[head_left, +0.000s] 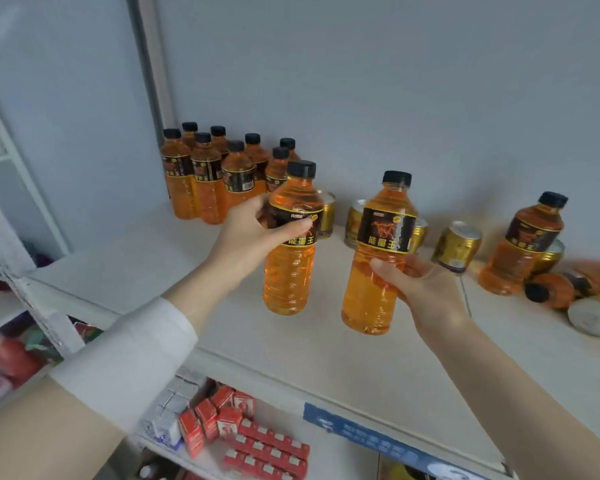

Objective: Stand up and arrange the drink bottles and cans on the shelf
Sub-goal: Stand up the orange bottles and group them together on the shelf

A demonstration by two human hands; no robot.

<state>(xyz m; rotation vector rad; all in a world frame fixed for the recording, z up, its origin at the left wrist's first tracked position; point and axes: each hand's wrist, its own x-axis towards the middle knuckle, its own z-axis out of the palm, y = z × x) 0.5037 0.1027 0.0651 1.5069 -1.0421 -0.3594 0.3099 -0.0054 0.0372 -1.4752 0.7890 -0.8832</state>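
Above the shelf (174,271), two full orange bottles — left hand (253,230) wraps one bottle (290,244) at the label, right hand (420,289) clasps the other bottle (378,258) mid-body. Heavy, smooth plastic — grip the ribbed waist.

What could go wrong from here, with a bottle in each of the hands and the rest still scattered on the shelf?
1. The left hand carries its bottle toward the packed standing bottles; a bump there could topple several.
2. The tipped bottle and fallen can lie at the right near the shelf front and may roll off.
3. The right hand grips its bottle low, so it may tilt.
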